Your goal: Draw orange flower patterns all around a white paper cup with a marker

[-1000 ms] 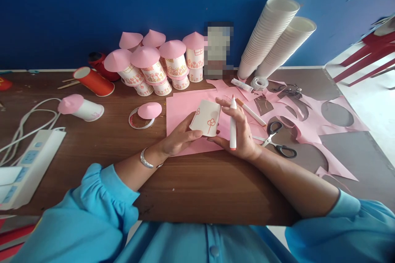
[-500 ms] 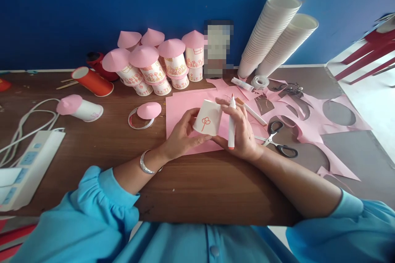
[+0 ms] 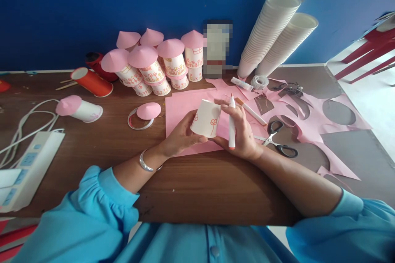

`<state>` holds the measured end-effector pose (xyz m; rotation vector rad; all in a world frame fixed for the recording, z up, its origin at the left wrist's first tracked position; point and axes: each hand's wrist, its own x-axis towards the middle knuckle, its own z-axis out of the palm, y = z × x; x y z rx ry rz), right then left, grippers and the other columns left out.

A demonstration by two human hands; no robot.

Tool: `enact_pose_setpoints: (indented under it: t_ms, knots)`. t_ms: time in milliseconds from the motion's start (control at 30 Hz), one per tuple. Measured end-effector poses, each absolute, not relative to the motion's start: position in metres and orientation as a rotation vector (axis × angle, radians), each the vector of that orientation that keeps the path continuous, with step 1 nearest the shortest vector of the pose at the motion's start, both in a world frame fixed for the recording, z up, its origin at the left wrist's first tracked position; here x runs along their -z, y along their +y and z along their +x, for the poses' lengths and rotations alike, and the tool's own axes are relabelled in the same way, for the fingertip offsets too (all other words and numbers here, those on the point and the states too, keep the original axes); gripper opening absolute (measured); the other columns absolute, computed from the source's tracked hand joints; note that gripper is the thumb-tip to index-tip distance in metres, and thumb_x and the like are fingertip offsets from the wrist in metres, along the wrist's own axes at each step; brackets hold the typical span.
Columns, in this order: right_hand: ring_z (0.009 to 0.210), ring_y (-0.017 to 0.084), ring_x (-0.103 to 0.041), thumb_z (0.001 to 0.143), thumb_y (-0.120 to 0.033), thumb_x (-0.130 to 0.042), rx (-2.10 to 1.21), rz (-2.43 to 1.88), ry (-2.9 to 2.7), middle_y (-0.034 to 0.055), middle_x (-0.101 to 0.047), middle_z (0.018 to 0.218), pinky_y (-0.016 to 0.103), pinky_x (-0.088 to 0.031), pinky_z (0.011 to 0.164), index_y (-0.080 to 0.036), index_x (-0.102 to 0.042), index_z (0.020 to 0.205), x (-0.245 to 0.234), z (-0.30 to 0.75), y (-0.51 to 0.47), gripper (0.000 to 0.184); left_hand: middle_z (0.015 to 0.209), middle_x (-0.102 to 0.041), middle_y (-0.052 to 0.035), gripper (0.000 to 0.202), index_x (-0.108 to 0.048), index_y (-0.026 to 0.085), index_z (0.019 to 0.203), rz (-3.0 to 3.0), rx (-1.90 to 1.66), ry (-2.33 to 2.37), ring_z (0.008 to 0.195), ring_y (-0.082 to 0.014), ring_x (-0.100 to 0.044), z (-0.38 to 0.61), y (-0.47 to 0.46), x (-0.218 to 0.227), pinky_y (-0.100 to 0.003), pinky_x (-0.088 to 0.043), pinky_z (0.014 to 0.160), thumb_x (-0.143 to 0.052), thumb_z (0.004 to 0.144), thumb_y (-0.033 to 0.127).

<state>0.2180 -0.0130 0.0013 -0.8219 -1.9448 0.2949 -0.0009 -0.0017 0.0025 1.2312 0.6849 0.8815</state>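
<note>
The white tapered paper cup with orange-red line flowers [image 3: 204, 116] is held above the near-middle of the brown wood-grained table [image 3: 191, 189], over a pale pink paper sheet [image 3: 177, 109], narrower end upward and tilted; the left hand [image 3: 180, 136] is clamped around its left side and lower rim; the right hand [image 3: 242, 131] grips a slim white marker with an orange-red tip [image 3: 231, 127], tip up and away from the cup, its fingers at the cup's right side, though how firmly they press I cannot tell.

Two flowers show, with bare white between and above them; the hidden side cannot be judged; the decoration looks barely begun beside the pink-coned, flower-drawn white paper cup towers [image 3: 151, 73] along the table's far edge, which carry dense rows and seem finished; this cup has no cone on it; a loose pale pink paper cone [image 3: 148, 111] rests on a tape roll [image 3: 132, 121], left of the sheet; two tall stacks of plain white paper cups [image 3: 268, 33] at the far edge, toward the right corner, appear undecorated.
</note>
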Motion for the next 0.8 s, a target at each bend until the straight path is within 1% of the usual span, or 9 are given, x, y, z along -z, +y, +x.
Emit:
enact_pose_setpoints:
  t_ms: [100, 200, 300, 400, 500, 567, 700, 800]
  knots:
    - [0.14, 0.039, -0.059, 0.087, -0.046, -0.083, -0.28, -0.811, -1.955, 0.0175, -0.058, 0.153, 0.065, -0.048, 0.115, -0.033, -0.034, 0.154, -0.0015, 0.2169, -0.0126, 0.084, 0.128, -0.067, -0.0117, 0.068, -0.061, 0.021, 0.131, 1.308, -0.88, 0.76, 0.119, -0.0312, -0.059, -0.0019, -0.0015, -0.0038, -0.04, -0.049, 0.098, -0.091, 0.074, 0.041]
    - [0.145, 0.039, -0.055, 0.087, -0.044, -0.084, -0.296, -0.78, -1.931, 0.0186, -0.056, 0.155, 0.063, -0.049, 0.115, -0.032, -0.033, 0.156, -0.0001, 0.2172, -0.0111, 0.087, 0.125, -0.068, -0.0105, 0.064, -0.061, 0.021, 0.132, 1.286, -0.847, 0.751, 0.114, -0.0292, -0.06, -0.0044, -0.0011, -0.0018, -0.039, -0.049, 0.097, -0.087, 0.078, 0.043]
    - [0.148, 0.038, -0.053, 0.087, -0.047, -0.083, -0.351, -0.771, -1.906, 0.0189, -0.055, 0.157, 0.063, -0.049, 0.115, -0.031, -0.033, 0.157, 0.0015, 0.219, -0.0101, 0.087, 0.129, -0.068, -0.0122, 0.066, -0.059, 0.022, 0.136, 1.162, -0.795, 0.662, 0.115, -0.0298, -0.062, -0.0062, -0.0004, 0.0016, -0.041, -0.05, 0.097, -0.084, 0.081, 0.046]
    - [0.146, 0.038, -0.054, 0.086, -0.052, -0.083, -0.431, -0.789, -1.9, 0.0183, -0.055, 0.157, 0.063, -0.052, 0.112, -0.031, -0.031, 0.158, 0.0023, 0.2213, -0.0105, 0.09, 0.132, -0.069, -0.0148, 0.064, -0.061, 0.021, 0.136, 1.098, -0.753, 0.591, 0.115, -0.031, -0.065, -0.0067, 0.0007, 0.0037, -0.042, -0.051, 0.096, -0.083, 0.082, 0.045]
    - [0.144, 0.038, -0.056, 0.086, -0.054, -0.082, -0.437, -0.819, -1.904, 0.0179, -0.055, 0.157, 0.064, -0.051, 0.112, -0.031, -0.032, 0.156, 0.0027, 0.2222, -0.0112, 0.089, 0.134, -0.069, -0.0148, 0.062, -0.062, 0.022, 0.137, 1.141, -0.752, 0.584, 0.119, -0.0314, -0.064, -0.007, 0.0015, 0.0038, -0.041, -0.051, 0.096, -0.082, 0.084, 0.047]
    - [0.143, 0.039, -0.057, 0.086, -0.054, -0.082, -0.418, -0.815, -1.908, 0.0178, -0.056, 0.156, 0.064, -0.051, 0.112, -0.032, -0.034, 0.155, 0.0027, 0.2217, -0.0112, 0.087, 0.136, -0.068, -0.0142, 0.063, -0.062, 0.023, 0.137, 1.174, -0.757, 0.597, 0.122, -0.032, -0.063, -0.0073, 0.0018, 0.003, -0.041, -0.05, 0.098, -0.083, 0.082, 0.048]
    - [0.142, 0.038, -0.058, 0.086, -0.052, -0.082, -0.406, -0.764, -1.904, 0.0177, -0.058, 0.154, 0.062, -0.051, 0.113, -0.031, -0.037, 0.153, 0.0026, 0.2203, -0.0105, 0.084, 0.133, -0.07, -0.0142, 0.067, -0.061, 0.021, 0.136, 1.178, -0.741, 0.638, 0.12, -0.0325, -0.064, -0.0069, 0.0016, 0.0014, -0.041, -0.051, 0.096, -0.086, 0.079, 0.047]
    - [0.143, 0.038, -0.057, 0.085, -0.051, -0.083, -0.42, -0.78, -1.91, 0.0162, -0.057, 0.156, 0.061, -0.051, 0.113, -0.033, -0.036, 0.154, 0.0031, 0.2202, -0.0105, 0.085, 0.133, -0.071, -0.0144, 0.067, -0.062, 0.021, 0.136, 1.158, -0.747, 0.64, 0.121, -0.0332, -0.065, -0.0064, 0.0015, 0.0016, -0.041, -0.051, 0.097, -0.087, 0.078, 0.046]
